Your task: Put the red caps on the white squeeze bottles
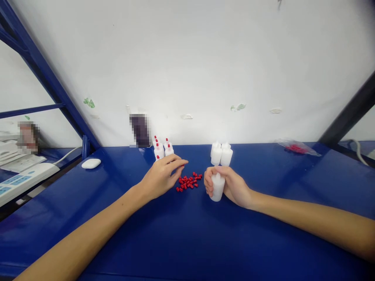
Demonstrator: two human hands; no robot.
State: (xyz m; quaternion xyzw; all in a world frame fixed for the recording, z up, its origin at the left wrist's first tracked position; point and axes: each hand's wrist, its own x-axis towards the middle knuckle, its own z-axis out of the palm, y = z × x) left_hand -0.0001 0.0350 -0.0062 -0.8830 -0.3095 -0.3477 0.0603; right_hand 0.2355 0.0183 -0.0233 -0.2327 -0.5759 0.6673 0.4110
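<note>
Left hand (162, 175): thumb and fingertips pinching a red cap (183, 165), only a sliver of it visible.
Right hand (234, 186): fingers curled round a white bottle (217, 189), held roughly upright, white tip showing.
Loose caps (190, 182): red, scattered between the two grips, just beside the left fingertips.
Capped bottles (159, 150): beyond the left grip, partly hidden by that hand.
White-tipped bottles (222, 155): grouped just beyond the right grip.
Plastic bag (298, 148): red contents, well right of the right grip.

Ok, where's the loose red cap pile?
Head view, near centre: the pile lies on the blue table, between the left hand and the bottle in the right hand.
</note>
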